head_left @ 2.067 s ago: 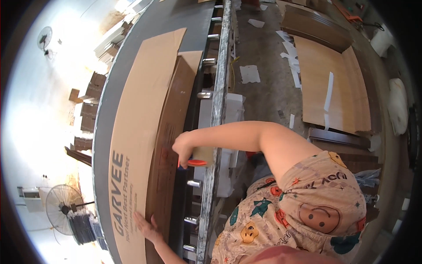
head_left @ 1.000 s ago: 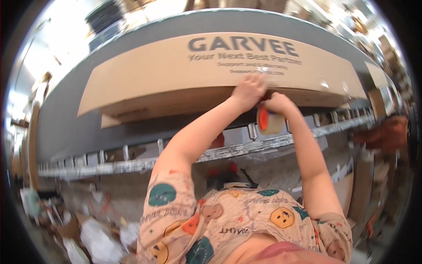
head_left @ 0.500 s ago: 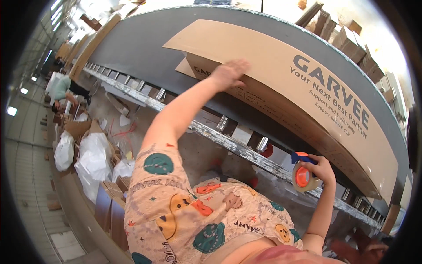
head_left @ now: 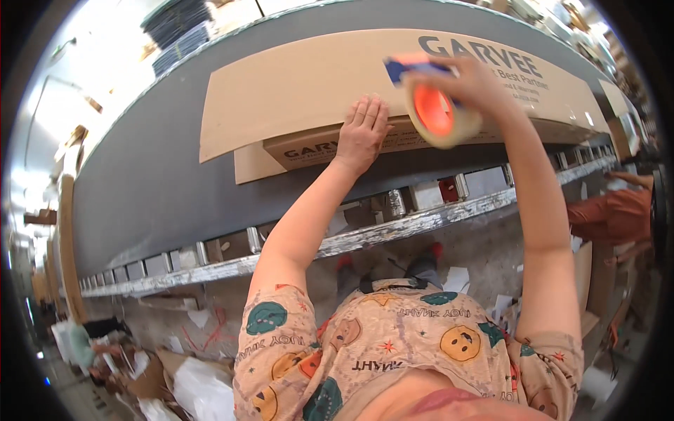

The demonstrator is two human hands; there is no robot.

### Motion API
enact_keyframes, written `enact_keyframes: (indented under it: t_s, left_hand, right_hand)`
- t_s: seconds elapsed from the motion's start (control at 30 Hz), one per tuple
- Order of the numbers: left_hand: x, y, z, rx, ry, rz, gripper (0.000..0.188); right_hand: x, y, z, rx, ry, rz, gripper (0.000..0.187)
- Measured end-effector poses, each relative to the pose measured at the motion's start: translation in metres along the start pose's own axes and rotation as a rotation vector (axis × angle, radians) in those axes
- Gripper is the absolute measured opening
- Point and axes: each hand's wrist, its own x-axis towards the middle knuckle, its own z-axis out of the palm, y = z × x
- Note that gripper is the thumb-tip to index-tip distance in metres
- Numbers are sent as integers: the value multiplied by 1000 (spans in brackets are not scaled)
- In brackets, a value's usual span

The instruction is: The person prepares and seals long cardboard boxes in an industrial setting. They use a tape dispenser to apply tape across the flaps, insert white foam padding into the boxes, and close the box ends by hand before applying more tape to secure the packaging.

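The left hand (head_left: pixel 363 137) lies flat on the box (head_left: pixel 295 84), the right (head_left: pixel 472 84) grips tape (head_left: pixel 433 110); right end (head_left: pixel 572 109) perhaps taped, left flap (head_left: pixel 253 167) (jutting) seemingly unsealed.

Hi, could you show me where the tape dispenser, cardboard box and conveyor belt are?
Tape dispenser (head_left: pixel 433 110), head view: orange hub.
Cardboard box (head_left: pixel 312 88), head view: plain upper face.
Conveyor belt (head_left: pixel 158 200), head view: bare grey surface.

Lettering (head_left: pixel 500 60) — on cardboard box (head_left: pixel 295 88) and patterned shirt (head_left: pixel 411 344).
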Motion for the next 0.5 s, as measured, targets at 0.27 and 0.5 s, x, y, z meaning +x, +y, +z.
enact_keyframes:
  t_s: [0.27,0.5]
  left_hand:
    - [-21,-23,-2,-206,101,12,28]
    - [-16,-21,-12,-192,110,4,24]
  right_hand:
    - [-9,-31,70,-76,-286,326,59]
    - [-173,-41,121,34,-493,638,62]
